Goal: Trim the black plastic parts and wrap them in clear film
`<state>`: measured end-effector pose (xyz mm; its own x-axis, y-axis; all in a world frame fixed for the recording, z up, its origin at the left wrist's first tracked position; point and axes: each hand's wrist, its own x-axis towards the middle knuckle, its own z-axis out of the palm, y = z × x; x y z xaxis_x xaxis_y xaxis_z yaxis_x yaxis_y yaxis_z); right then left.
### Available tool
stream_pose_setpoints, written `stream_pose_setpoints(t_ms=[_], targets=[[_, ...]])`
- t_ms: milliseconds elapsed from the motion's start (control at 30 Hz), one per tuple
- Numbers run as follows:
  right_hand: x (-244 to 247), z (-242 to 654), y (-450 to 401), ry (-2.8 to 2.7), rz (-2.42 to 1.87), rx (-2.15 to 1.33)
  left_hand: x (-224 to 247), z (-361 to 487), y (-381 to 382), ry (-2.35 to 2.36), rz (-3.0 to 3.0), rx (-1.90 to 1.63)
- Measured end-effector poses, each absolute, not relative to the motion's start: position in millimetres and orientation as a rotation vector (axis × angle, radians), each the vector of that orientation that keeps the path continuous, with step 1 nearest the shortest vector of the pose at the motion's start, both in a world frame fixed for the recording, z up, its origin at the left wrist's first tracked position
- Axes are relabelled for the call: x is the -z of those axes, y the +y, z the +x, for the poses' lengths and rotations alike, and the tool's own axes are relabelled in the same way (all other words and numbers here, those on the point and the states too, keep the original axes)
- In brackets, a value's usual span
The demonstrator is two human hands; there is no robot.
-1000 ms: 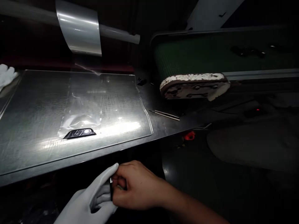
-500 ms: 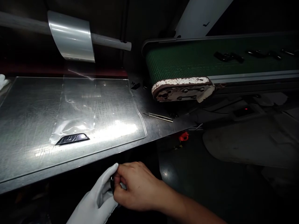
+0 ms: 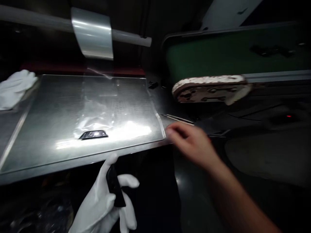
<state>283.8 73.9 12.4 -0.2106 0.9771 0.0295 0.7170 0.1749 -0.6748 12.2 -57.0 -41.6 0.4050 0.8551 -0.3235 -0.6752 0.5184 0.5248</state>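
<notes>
My left hand (image 3: 107,197), in a white glove, grips a small dark flat piece (image 3: 115,187) in front of the table's near edge. The piece stands nearly upright between thumb and fingers. Bare and slightly blurred, my right hand (image 3: 188,140) is at the table's right corner with thumb and forefinger pinched together; whether anything is between them cannot be made out. Just beyond it lies a pair of tweezers (image 3: 178,119). A glossy black trapezoid part (image 3: 94,134) rests on the clear sheet over the table, at the end of a strip of clear film (image 3: 97,111).
A roll of film (image 3: 93,34) hangs on a bar behind the table (image 3: 55,106). At left lies a white glove (image 3: 16,89); whether a hand fills it is unclear. A green conveyor belt (image 3: 206,58) carries dark parts (image 3: 272,50) at right.
My right hand has left the dark piece and moved right, to the table corner near the tweezers. The left hand keeps the piece, now more exposed. The view has shifted left.
</notes>
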Motion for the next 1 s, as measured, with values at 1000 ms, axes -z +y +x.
stream_pose_setpoints(t_ms=[1000], targets=[[-16.5,214.6,20.5,-2.224,-1.022,-1.204,-9.3,6.8,-48.5,1.132,0.192,-1.059]])
